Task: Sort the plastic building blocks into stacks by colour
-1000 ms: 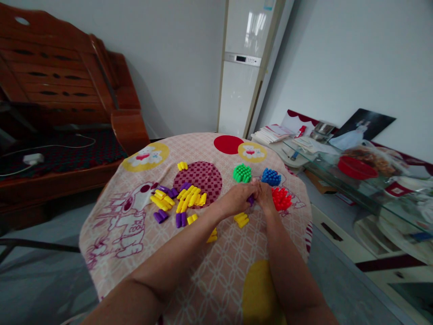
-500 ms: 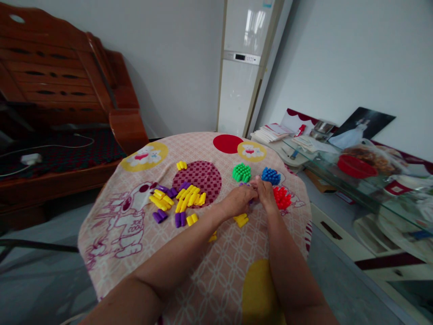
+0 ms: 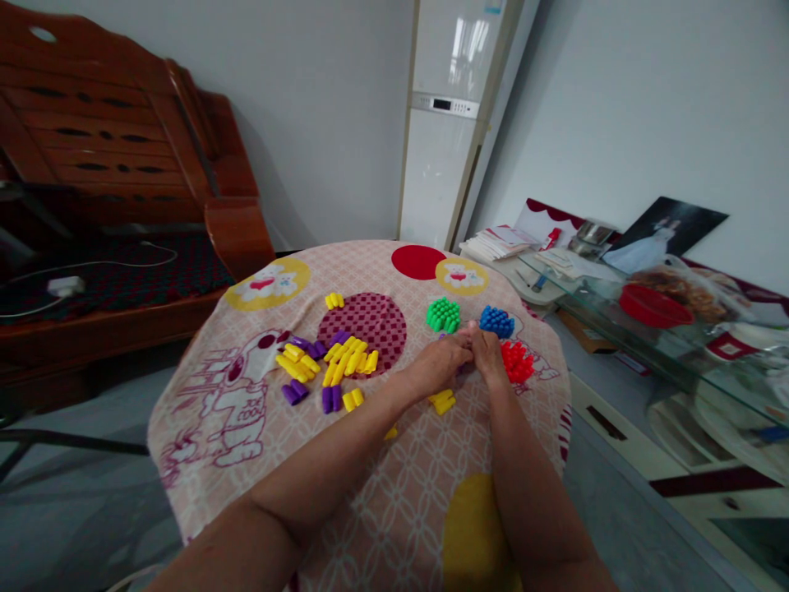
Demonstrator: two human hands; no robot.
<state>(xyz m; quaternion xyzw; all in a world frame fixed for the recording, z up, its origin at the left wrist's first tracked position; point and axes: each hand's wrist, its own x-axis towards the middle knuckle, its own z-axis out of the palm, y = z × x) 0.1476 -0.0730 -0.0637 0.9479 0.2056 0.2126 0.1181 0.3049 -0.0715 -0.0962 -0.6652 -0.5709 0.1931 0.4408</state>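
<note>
My left hand (image 3: pixel 439 364) and my right hand (image 3: pixel 486 355) meet fingertip to fingertip over the cloth-covered round table (image 3: pixel 370 510), both closed in a pinch; the purple pieces they pressed together earlier are hidden by the fingers. Just beyond them stand a green cluster (image 3: pixel 442 314), a blue cluster (image 3: pixel 496 321) and a red cluster (image 3: pixel 516 362) of joined plastic pegs. Under my left wrist lie a few yellow pegs (image 3: pixel 442 401). Further left is a loose heap of yellow pegs (image 3: pixel 345 360) with purple pegs (image 3: pixel 330 399) beside it.
A wooden bench (image 3: pixel 123 181) with a white charger and cable stands at the left. A tall white air conditioner (image 3: pixel 440 123) is behind the table. A glass side table (image 3: pixel 647 329) at the right holds papers, a red bowl and a framed photo.
Both hands have shifted slightly further from me, toward the green and blue clusters, staying pressed together. The purple piece seen between the fingers a second ago is now hidden.
</note>
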